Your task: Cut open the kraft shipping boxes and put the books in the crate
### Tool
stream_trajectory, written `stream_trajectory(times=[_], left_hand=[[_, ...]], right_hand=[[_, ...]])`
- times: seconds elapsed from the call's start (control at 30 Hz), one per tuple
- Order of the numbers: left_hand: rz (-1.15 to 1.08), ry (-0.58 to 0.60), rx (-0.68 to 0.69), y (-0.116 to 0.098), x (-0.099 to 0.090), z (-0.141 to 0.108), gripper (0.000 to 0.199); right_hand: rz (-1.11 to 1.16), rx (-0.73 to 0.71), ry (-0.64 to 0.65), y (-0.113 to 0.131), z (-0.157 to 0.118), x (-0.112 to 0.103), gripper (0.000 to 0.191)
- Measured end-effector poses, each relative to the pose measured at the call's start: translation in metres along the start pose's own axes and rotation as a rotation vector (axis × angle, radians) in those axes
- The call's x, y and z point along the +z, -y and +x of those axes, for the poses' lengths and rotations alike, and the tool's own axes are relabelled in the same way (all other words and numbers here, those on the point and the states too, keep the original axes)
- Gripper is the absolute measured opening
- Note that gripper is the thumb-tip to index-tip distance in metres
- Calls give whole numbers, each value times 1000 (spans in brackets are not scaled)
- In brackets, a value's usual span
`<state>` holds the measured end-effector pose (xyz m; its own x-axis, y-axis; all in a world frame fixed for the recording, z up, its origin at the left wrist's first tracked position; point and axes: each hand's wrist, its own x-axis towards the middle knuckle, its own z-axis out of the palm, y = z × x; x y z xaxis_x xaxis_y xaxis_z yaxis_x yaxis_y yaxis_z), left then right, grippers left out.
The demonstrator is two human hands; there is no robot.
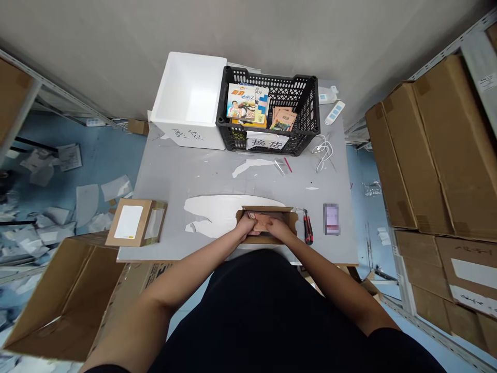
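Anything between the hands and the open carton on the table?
Nothing visible. The left hand and right hand are already inside the open cardboard box. The red-and-black utility knife lies to the box's right, not between them.

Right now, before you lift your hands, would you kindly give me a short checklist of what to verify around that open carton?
1. Left hand and right hand inside the open cardboard box: ok.
2. Item under the hands identified: cannot tell, the hands cover it.
3. Box flaps folded open: ok.
4. Red-and-black utility knife apart from the right hand: ok.
5. Knife blade retracted: cannot tell.
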<state>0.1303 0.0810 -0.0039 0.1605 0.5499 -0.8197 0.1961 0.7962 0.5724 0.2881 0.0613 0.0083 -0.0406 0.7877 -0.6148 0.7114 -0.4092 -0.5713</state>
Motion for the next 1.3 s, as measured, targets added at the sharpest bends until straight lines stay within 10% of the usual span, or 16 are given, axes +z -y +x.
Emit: stream_trajectory(times=[0.27, 0.47, 0.7, 1.3], left_hand=[[-338, 149, -20, -33, -25, -67, 31], [-230, 80, 282, -39, -25, -100, 44], [-135, 63, 511, -38, -15, -116, 49], [-92, -7, 648, -29, -4, -144, 55]], right_hand=[[-156, -516, 88, 4, -53, -37, 46], [347, -387, -182, 17, -76, -38, 35], [918, -313, -148, 43, -106, -37, 45], [1210, -305, -136, 38, -143, -34, 42]])
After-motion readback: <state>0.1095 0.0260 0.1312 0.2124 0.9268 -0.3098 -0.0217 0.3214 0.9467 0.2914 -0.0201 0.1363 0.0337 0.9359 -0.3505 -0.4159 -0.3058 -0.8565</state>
